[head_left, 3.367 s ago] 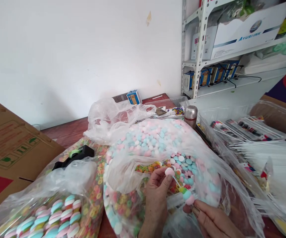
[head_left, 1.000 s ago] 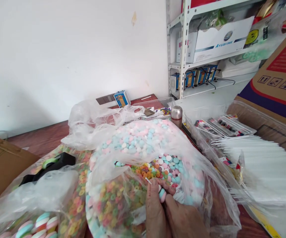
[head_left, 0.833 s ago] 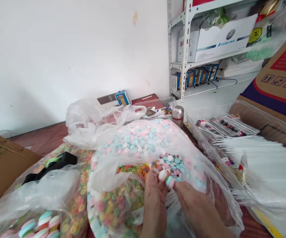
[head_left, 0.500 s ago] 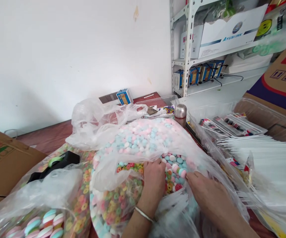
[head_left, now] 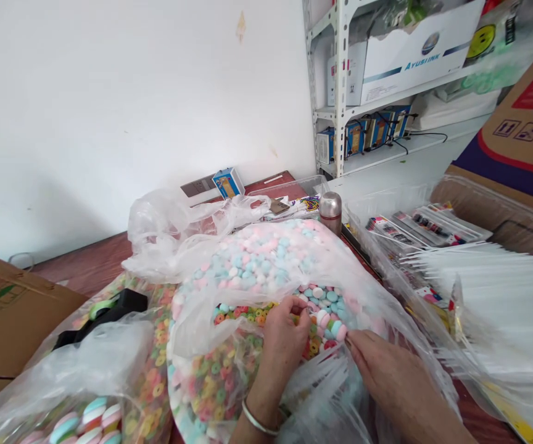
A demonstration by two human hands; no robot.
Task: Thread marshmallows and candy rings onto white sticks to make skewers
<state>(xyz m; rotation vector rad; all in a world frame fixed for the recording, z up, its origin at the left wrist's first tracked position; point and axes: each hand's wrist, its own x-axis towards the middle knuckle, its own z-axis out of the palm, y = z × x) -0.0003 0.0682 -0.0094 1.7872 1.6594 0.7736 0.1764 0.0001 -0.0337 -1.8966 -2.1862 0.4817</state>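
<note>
Head view: right grip [head_left: 378,365] pinches a matte, rounded candy stack [head_left: 332,325]; left grip [head_left: 285,335] unclear.

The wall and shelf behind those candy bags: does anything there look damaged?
Yes: a yellowish patch breaks the otherwise mostly plain white wall, and the white box on the shelf has a ragged top edge, as if torn.

The head camera is looking forward and down on the nearby left hand [head_left: 284,333] and right hand [head_left: 378,361].

Banded pink, green and blue candy stick [head_left: 336,327], pastel pink, blue and white candies [head_left: 331,296], red-brown table [head_left: 88,264]
</note>
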